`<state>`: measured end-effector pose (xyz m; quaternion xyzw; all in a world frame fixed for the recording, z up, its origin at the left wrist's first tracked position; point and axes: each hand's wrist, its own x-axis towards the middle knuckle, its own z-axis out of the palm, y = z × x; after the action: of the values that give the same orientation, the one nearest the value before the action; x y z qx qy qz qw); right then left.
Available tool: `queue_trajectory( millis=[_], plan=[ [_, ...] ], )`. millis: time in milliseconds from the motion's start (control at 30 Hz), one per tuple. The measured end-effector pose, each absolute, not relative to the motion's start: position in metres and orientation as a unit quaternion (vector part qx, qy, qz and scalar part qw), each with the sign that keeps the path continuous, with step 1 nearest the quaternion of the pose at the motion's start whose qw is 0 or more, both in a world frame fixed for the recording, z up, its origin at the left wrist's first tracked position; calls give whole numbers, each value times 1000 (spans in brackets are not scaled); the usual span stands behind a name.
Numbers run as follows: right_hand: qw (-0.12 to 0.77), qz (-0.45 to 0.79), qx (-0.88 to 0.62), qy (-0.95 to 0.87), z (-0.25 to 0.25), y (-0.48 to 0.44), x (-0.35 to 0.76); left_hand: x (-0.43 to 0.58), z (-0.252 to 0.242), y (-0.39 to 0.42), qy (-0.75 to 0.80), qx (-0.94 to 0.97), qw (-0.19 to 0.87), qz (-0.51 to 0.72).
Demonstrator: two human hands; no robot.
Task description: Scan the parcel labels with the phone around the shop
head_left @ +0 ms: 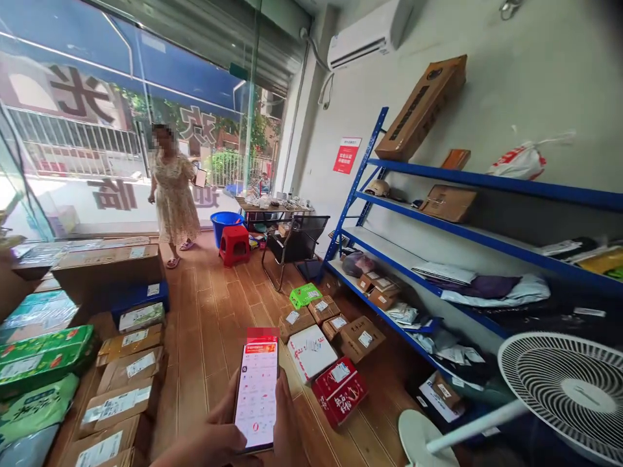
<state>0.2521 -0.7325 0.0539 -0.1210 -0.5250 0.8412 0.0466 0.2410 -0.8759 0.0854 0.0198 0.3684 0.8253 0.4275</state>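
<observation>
A smartphone (257, 395) with a lit white and red screen is held upright at the lower middle. My left hand (211, 431) wraps its left side, with a thumb over the lower part of the screen. Along the phone's right edge rests my right hand (288, 421), its fingers closed round the side. Beyond the phone, on the wooden floor, lie a white box (311, 350), a red box (339, 392) and several brown cartons (363, 338).
Rows of labelled parcels (117, 405) line the left. Blue shelving (438, 227) with packages runs along the right wall. A white fan (579, 395) stands at lower right. A person (172, 188) stands near the glass front, beyond a red stool (234, 245) and black chair (299, 240).
</observation>
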Motion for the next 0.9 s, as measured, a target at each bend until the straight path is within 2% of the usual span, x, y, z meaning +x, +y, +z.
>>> queue_trajectory(
  millis=[67,200,367,533,700,900],
  plan=[
    [73,815,-165,-550,58,-722,228,214,89,-868,369,29,447,814],
    [56,864,-135,-482,77,-699,155,148,81,-845,366,47,470,802],
    [178,833,-181,-492,81,-679,53,49,66,-819,417,52,488,765],
    [242,802,-259,-481,82,-664,-11,-41,64,-803,460,100,564,679],
    [302,783,-296,-456,88,-647,-13,-85,73,-776,475,153,616,609],
    [352,754,-328,-447,87,-639,33,-81,92,-731,456,222,667,546]
  ],
)
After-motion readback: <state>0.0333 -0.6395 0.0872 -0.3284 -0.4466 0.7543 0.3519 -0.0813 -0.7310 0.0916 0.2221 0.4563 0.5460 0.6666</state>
